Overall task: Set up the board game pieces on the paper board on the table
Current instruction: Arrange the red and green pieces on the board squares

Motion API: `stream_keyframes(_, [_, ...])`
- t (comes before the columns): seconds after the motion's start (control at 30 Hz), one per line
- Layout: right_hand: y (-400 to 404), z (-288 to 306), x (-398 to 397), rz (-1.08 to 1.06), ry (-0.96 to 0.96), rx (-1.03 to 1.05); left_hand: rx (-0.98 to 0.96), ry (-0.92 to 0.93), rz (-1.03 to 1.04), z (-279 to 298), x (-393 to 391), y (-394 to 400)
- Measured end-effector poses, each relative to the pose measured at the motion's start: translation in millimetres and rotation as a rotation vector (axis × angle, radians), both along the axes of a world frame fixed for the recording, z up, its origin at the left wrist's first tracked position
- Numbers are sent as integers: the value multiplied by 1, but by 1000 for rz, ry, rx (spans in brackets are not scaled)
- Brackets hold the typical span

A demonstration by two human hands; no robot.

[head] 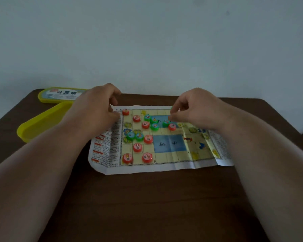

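The paper board (164, 165) lies creased on the brown table (147, 206). Several red pieces (137, 147) and green pieces (154, 126) lie on its left and middle squares. My left hand (96, 109) hovers at the board's far left corner, its fingers curled loosely and apart, with nothing between them. Its fingertips are beside a red piece (125, 112) on the corner square. My right hand (194, 109) is over the far middle of the board, thumb and forefinger pinched on a green piece (171, 107), of which only an edge shows.
A yellow box tray (42, 123) sits at the left of the table. Its lid (63, 95), with a printed label, lies behind it by the wall. The right part of the board has folds that stand up a little.
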State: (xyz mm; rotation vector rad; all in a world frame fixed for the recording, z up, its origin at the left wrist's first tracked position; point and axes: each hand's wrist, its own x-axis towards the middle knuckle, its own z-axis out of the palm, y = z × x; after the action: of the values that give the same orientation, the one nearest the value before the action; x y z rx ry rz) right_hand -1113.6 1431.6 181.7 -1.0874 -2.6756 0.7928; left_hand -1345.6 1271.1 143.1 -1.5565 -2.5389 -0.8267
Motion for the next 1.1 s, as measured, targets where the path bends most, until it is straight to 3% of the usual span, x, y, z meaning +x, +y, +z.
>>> stream_keyframes(0.1, [-5,-11,1,38,-143,67,-6,6,-22,1,2,0])
stream_keyframes(0.23, [-4,-16,-1,35,-169,69,3,12,-29,0,2,0])
stream_keyframes(0.4, [-9,-20,4,91,21,78,2,17,-52,1,5,0])
stream_keyframes(0.6, [-20,-30,-6,222,104,135,-32,38,-60,0,7,3])
stream_keyframes(0.97, [-18,-28,-14,237,141,165,-34,-43,-59,-1,6,0])
stream_keyframes(1.1, [-4,-15,-37,238,167,263,-44,-65,-58,-1,5,1])
